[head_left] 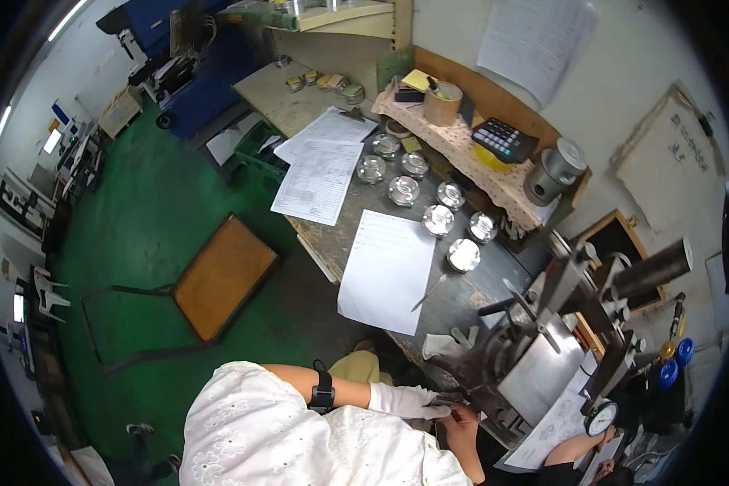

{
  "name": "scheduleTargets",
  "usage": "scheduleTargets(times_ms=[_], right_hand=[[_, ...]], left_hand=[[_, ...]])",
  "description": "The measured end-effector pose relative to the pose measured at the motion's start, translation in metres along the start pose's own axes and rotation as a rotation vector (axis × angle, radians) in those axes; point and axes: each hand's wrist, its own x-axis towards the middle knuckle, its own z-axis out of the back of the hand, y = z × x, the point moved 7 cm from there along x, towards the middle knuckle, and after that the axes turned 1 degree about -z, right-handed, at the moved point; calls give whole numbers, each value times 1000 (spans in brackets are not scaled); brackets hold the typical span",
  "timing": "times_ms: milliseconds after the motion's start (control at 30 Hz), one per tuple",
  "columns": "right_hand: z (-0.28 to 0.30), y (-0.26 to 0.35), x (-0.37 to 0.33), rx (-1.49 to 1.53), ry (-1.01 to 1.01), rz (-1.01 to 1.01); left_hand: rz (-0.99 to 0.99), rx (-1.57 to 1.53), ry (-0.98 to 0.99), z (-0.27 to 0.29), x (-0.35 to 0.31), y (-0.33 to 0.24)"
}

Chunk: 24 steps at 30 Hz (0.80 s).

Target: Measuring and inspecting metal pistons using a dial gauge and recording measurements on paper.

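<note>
Meeting hands: the left hand [413, 402] and right hand [462, 429] were together, fingertips touching or nearly so; whether either was closed on anything, I could not tell.
Glove [390, 398]: white, on the left hand; the right was bare.
Dark tip [448, 398]: lay between the hands, at the left's fingertips; soiled cloth or a small part, the view did not settle which.
Grip: fine two-handed fingering, by my judgement, so the left did best as a steady support while the bare right did the delicate pinching, lightly.
Fabric: slack at the fingertips would have dulled the feel; a snug fit was worth having.
Fixture [540, 377]: stood just right of the hands and beyond them, its metal edge near the right; keeping the knuckles clear seemed wise.
Dial [601, 419]: farther right of the hands, best left unbumped.
Cloth [440, 347]: white and crumpled, near, beyond the hands on the bench [455, 301].
Discs [463, 255]: eight, silvery, well beyond the hands; shiny faces probably deserved gloved fingers.
Co-worker's arm [573, 449]: right of the hands, a reason for small, tucked movements.
</note>
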Motion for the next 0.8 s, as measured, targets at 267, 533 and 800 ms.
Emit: scheduleTargets(times_ms=[267, 533, 800], right_hand=[[-58, 56, 12, -344, -219, 90], [-118, 104, 21, -606, -184, 347], [-142, 117, 23, -708, -218, 534]], left_hand=[[-140, -196, -110, 42, -38, 27], [-273, -215, 9, 51, -49, 49], [-403, -158, -61, 62, -63, 53]])
